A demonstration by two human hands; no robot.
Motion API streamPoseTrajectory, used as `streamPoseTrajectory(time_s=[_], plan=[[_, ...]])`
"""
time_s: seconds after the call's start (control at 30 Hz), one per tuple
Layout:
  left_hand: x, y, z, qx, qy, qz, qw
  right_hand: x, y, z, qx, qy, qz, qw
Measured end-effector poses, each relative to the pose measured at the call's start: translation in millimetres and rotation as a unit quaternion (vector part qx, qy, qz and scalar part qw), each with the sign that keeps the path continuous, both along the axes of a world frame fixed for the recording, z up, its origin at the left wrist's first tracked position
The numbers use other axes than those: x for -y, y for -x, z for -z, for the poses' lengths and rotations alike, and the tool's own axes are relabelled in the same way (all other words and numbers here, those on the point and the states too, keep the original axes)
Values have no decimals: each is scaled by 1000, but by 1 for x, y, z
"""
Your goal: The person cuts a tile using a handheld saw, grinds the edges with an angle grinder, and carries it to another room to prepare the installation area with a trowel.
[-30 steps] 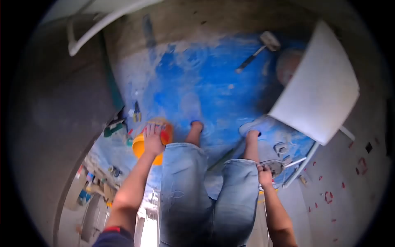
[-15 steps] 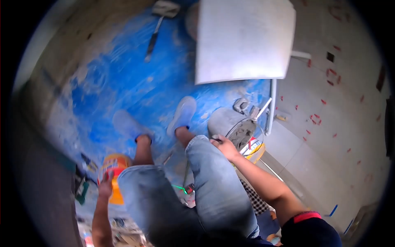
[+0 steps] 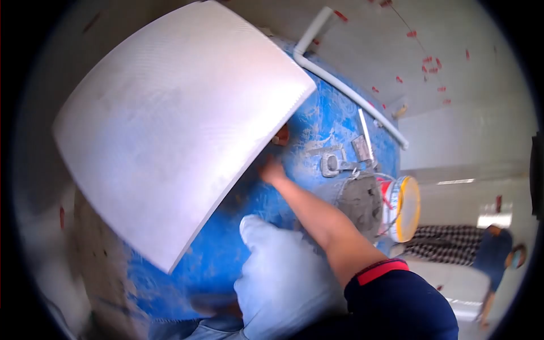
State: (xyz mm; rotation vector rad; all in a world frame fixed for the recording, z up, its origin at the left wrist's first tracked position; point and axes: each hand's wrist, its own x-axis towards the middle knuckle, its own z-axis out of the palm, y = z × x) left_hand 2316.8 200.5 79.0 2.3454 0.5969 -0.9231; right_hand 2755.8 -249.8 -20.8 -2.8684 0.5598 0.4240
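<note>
My right hand [image 3: 272, 171] reaches forward to the shaded lower edge of a large white panel [image 3: 181, 113]. The fingers blur into shadow there, so I cannot tell whether they touch or grip anything. A brownish round object [image 3: 281, 136] peeks out from beneath the panel, just beyond the hand. Right of my forearm stands a grey bucket [image 3: 362, 201] holding grey mortar-like material. My left hand is out of view.
Beside the grey bucket is a red-and-white bucket with a yellow rim [image 3: 409, 209]. Tools, including a trowel [image 3: 361, 148], lie on the blue floor [image 3: 215, 243]. A bent pale pipe [image 3: 351, 90] runs behind them. Another person [image 3: 493, 252] is at far right.
The view has swung, and the panel now looms larger at left. My right hand has moved from my knee to the panel's edge. My left hand, earlier at an orange-yellow container, has left view.
</note>
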Motion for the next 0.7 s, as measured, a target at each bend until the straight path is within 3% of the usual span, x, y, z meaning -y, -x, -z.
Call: streamPoseTrajectory(time_s=[0.1, 0.13, 0.17, 0.23, 0.27, 0.33, 0.37, 0.4, 0.43, 0.5, 0.57, 0.63, 0.7], plan=[[-8, -55, 23, 37, -45, 34, 998, 7, -67, -12, 358, -46, -12, 933], [-11, -69, 28, 45, -59, 45, 996, 17, -96, 8, 519, -49, -51, 852], [-13, -82, 33, 53, -73, 56, 994, 17, -108, 17, 470, -61, 0, 881], [-18, -102, 35, 63, -99, 67, 991, 5, -129, 26, 505, 83, 32, 858], [-20, -109, 32, 61, -109, 71, 990, 0, -130, 31, 497, 69, 47, 864], [-25, -122, 21, 51, -124, 83, 987, -10, -121, 36, 387, 17, 25, 921], [-26, -127, 17, 48, -129, 86, 987, -15, -117, 24, 383, 3, 34, 923], [-25, -132, 12, 45, -138, 87, 986, -19, -114, 4, 323, -109, 91, 936], [-25, -139, 10, 47, -145, 87, 984, -23, -112, -9, 263, -219, 141, 929], [-25, -152, 7, 53, -164, 83, 982, -45, -107, 13, 364, -314, 158, 863], [-23, -166, 2, 50, -181, 81, 979, -57, -77, -12, 415, -191, 52, 888], [-21, -176, -4, 45, -195, 85, 976, -74, -51, -40, 330, -321, 113, 880], [-14, -193, -2, 44, -200, 95, 974, -90, -30, -34, 219, -355, 100, 903]])
